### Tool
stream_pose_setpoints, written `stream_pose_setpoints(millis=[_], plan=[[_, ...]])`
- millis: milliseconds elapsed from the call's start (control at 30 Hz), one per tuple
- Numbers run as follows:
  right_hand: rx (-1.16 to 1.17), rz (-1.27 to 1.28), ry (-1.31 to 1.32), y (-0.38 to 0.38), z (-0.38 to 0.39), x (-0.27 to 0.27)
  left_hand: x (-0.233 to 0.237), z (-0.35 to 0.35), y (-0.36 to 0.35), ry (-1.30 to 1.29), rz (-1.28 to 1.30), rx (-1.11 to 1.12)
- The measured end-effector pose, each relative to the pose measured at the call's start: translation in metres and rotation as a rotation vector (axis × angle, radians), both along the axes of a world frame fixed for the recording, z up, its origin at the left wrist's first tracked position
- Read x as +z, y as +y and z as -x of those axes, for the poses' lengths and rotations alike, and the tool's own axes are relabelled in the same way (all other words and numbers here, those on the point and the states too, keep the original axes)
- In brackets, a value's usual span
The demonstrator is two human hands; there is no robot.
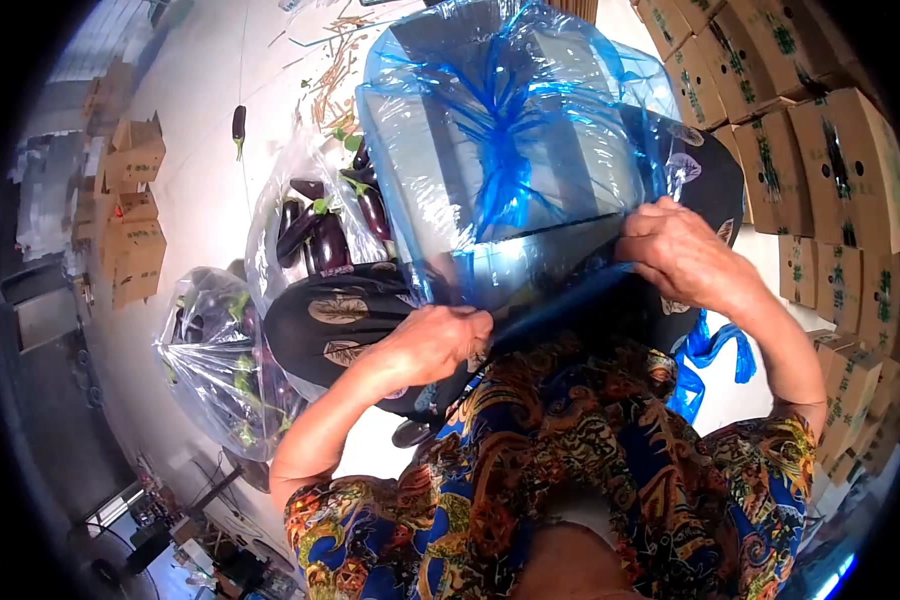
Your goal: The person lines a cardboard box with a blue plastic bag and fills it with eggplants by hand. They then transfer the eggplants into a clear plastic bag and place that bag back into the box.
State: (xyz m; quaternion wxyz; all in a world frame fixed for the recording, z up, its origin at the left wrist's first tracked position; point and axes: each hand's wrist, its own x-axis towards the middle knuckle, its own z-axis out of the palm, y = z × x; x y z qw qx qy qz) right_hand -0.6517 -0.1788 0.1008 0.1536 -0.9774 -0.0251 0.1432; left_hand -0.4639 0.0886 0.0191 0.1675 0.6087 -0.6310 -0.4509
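A translucent blue plastic bag [510, 125] spreads over a pale, boxy shape in front of my knees, its film gathered into creases at the middle. My left hand [432, 345] is closed on the bag's near edge at the left, knuckles up. At the right, my right hand [678, 252] pinches the same edge, so the film stretches between both hands. Dark patterned trousers cover my legs on either side. What lies inside the bag is blurred by the shiny film.
Left of my knee, an open clear bag holds eggplants [328, 242]; a tied clear bag [225, 370] stands nearer. One eggplant [239, 128] lies on the floor. Cardboard boxes [850, 165] are stacked along the right. Blue plastic strips [708, 358] hang by my right leg.
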Motion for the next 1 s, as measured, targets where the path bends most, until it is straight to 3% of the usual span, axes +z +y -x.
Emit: stream_pose_setpoints(millis=[67,133,267,300,400,433,533,600,633,667,733,800,867,933,1000], plan=[[-0.01,0.104,0.059,0.003,0.003,-0.036,-0.03,0.009,-0.002,-0.473,-0.058,-0.067],[-0.07,0.197,0.08,-0.004,0.008,-0.08,-0.061,0.013,-0.001,-0.748,0.13,0.058],[-0.113,0.38,0.092,-0.008,0.024,-0.158,-0.046,0.007,0.004,-0.578,0.075,0.054],[-0.041,0.418,0.225,-0.001,0.02,-0.148,-0.036,0.004,0.005,-0.506,0.026,0.04],[0.051,0.302,0.145,0.007,0.031,-0.097,-0.004,-0.015,0.012,-0.301,-0.025,0.005],[-0.022,0.244,0.305,0.005,0.028,-0.08,0.018,-0.026,0.011,-0.207,-0.035,0.04],[-0.273,-0.06,0.173,-0.003,0.013,-0.011,0.058,-0.068,0.009,-0.081,0.106,0.249],[-0.278,-0.112,-0.114,-0.017,-0.002,-0.002,0.063,-0.101,0.001,-0.078,0.082,0.423],[-0.34,-0.101,-0.153,-0.021,-0.012,0.002,0.059,-0.119,-0.004,-0.032,0.053,0.455],[-0.368,0.063,-0.245,-0.02,-0.016,-0.002,0.05,-0.136,-0.01,0.014,0.023,0.488],[-0.306,0.047,-0.25,-0.035,-0.043,-0.03,0.02,-0.159,-0.022,-0.045,0.088,0.498],[-0.364,0.163,-0.149,-0.039,-0.072,-0.061,-0.008,-0.175,-0.032,-0.086,-0.042,0.527],[-0.364,0.335,0.124,-0.034,-0.093,-0.078,-0.042,-0.181,-0.039,-0.118,-0.113,0.525],[-0.302,0.462,0.227,-0.027,-0.095,-0.087,-0.084,-0.189,-0.042,0.099,-0.385,0.417],[-0.309,0.414,0.148,-0.027,-0.085,-0.082,-0.088,-0.167,-0.036,0.357,-0.492,0.519]])
